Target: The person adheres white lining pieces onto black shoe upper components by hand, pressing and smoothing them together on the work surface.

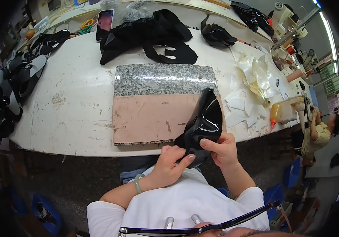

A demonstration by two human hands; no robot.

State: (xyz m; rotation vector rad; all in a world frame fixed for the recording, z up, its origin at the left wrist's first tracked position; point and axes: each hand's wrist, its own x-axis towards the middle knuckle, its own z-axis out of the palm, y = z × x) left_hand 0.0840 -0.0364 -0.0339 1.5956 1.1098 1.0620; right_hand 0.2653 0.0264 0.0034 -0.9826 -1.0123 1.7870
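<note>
1. Left hand [173,162] and right hand [221,152] should, I judge, handle the glossy black, leather-like piece [205,122] with light, even pressure, so its shine isn't creased.
2. I see the left hand curled narrow, thumb against the piece's lower part; the right hand pinches its right side, thumb on top.
3. From my view, the piece is held at the near edge of the worn white surface [74,118], its upper part overlapping the flat tan mat [145,118].
4. Farther off, I see speckled grey stone [161,79], then soft black fabric [138,37].
</note>
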